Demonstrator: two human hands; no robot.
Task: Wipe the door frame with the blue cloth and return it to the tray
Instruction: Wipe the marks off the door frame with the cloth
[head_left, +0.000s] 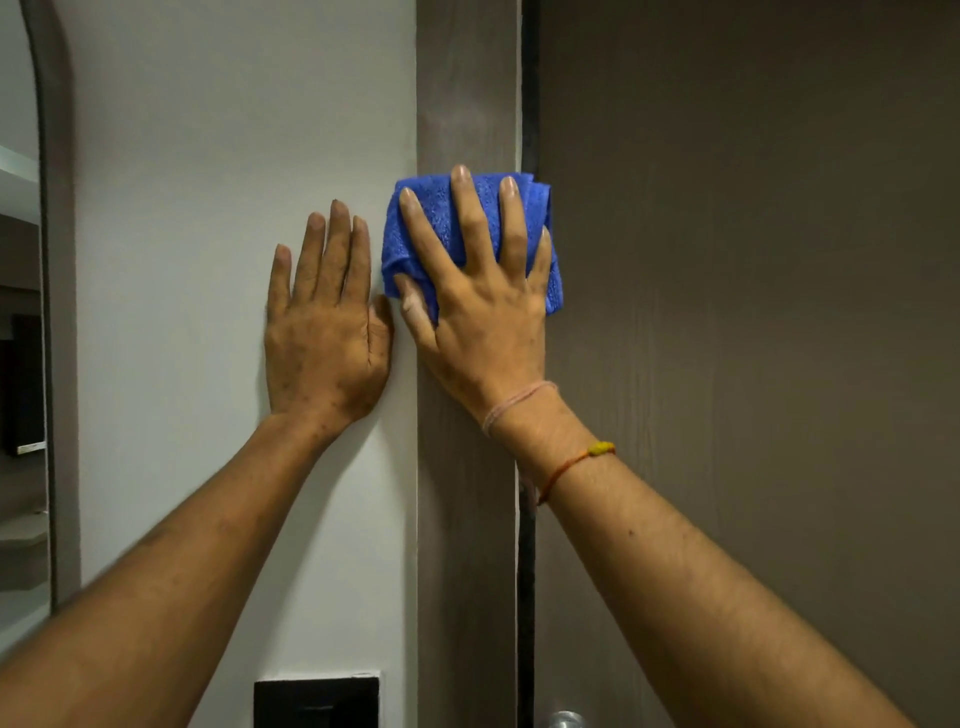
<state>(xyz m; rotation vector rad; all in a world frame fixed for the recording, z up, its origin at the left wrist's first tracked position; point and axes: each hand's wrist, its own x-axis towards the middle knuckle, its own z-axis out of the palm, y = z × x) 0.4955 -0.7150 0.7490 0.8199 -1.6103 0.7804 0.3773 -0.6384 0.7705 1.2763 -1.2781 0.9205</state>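
A folded blue cloth (441, 213) lies pressed flat against the grey-brown door frame (467, 93), a vertical strip in the middle of the view. My right hand (480, 306) covers the cloth with fingers spread and holds it to the frame. To the left of the frame, my left hand (324, 332) rests flat on the white wall (234, 130) with its fingers together and nothing in it. The two thumbs almost touch. No tray is in view.
The closed brown door (753, 260) fills the right side, with a dark gap (529, 104) between it and the frame. A metal door knob (566, 719) shows at the bottom edge. A black switch plate (317, 701) sits low on the wall. An arched mirror (21, 312) is at far left.
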